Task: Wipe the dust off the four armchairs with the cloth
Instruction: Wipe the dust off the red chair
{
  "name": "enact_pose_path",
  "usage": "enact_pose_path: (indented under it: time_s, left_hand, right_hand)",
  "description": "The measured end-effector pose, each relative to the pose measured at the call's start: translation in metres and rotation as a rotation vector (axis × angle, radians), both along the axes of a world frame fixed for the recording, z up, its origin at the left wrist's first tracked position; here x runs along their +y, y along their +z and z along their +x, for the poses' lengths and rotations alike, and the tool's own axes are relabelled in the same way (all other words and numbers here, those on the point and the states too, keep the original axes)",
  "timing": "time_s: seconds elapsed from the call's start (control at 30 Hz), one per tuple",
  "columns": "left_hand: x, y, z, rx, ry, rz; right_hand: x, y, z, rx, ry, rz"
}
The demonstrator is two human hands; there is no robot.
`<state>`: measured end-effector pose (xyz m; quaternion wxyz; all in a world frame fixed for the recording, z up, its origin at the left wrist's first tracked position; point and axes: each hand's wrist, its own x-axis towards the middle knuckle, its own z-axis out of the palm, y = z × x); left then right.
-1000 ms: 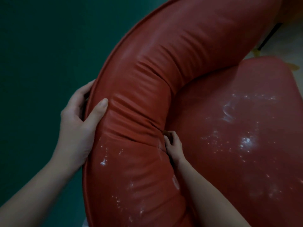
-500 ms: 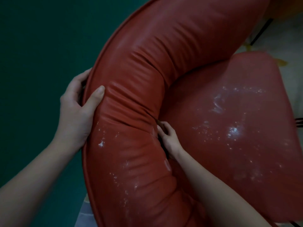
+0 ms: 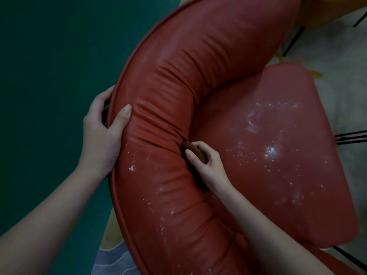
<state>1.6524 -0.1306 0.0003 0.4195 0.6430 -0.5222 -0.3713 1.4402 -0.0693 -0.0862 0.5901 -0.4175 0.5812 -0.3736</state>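
Note:
A red leather armchair fills the view, its curved padded backrest [image 3: 178, 80] running from top right to bottom centre. White dust specks lie on the seat [image 3: 278, 151] and on the lower backrest. My left hand [image 3: 103, 135] grips the backrest's outer rim, thumb on top and fingers behind. My right hand [image 3: 206, 167] sits in the crease between backrest and seat. It pinches a small dark reddish-brown wad, seemingly the cloth [image 3: 195, 152]; most of it is hidden by my fingers.
A dark green surface [image 3: 49, 76] lies to the left of the chair. A pale patterned rug [image 3: 341, 86] shows at the right, crossed by thin black chair legs [image 3: 351, 135]. Part of an orange chair [image 3: 327, 8] is at the top right.
My right hand has drawn slightly out of the crease, and the reddish-brown wad now shows between its fingers. My left hand keeps its grip on the rim.

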Motion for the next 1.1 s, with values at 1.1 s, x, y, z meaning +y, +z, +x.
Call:
enact_pose_path:
  time_s: [1.1]
  left_hand:
    - [0.001, 0.005, -0.001, -0.019, 0.007, 0.029]
  right_hand:
    - [0.011, 0.078, 0.012, 0.057, 0.069, -0.176]
